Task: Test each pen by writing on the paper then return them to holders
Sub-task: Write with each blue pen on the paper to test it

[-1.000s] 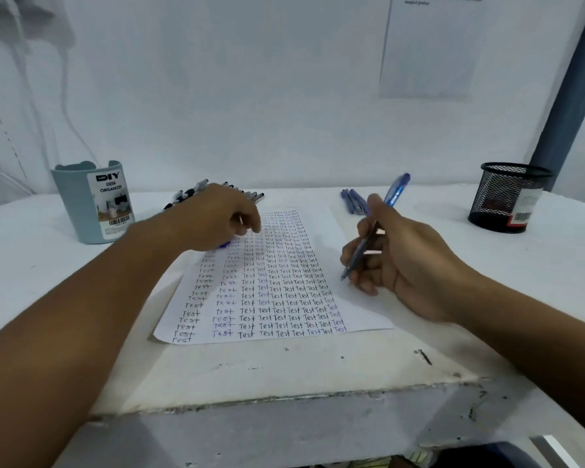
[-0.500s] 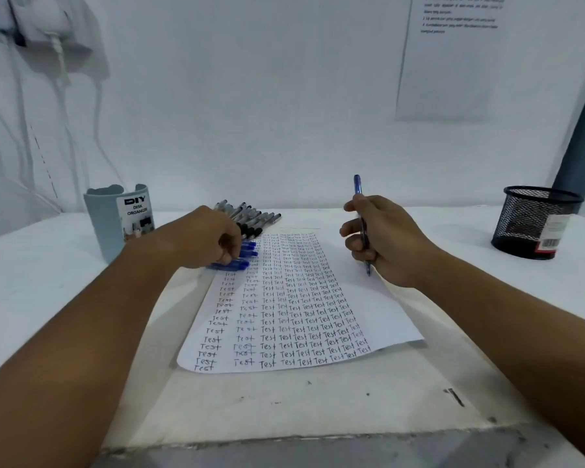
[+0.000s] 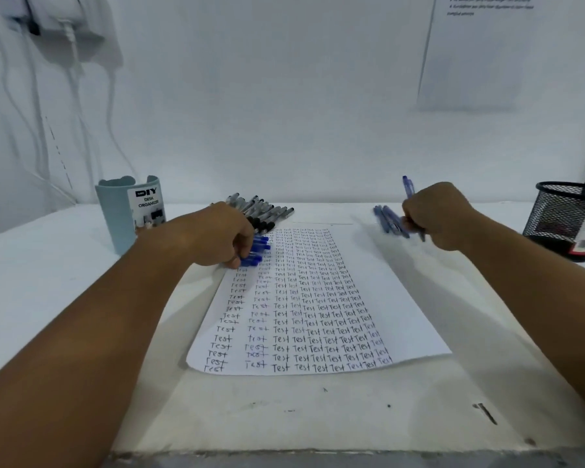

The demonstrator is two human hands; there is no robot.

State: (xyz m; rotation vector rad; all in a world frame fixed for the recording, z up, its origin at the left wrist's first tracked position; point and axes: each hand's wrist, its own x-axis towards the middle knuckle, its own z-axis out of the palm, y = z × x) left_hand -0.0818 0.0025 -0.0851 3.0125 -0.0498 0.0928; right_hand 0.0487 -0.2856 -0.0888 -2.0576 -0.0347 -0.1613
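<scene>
Two hands at work: your right hand (image 3: 434,220) grips a blue pen (image 3: 408,187) above the tested pens (image 3: 387,220) beside the paper (image 3: 318,298); lay it parallel there. Your left hand (image 3: 222,236) rests curled on capped pens (image 3: 259,248); pinch just one.

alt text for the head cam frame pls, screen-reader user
The right hand grips a blue pen beside loose blue pens, while the left hand rests on blue-capped pens at a white paper sheet filled with "Test".
</scene>
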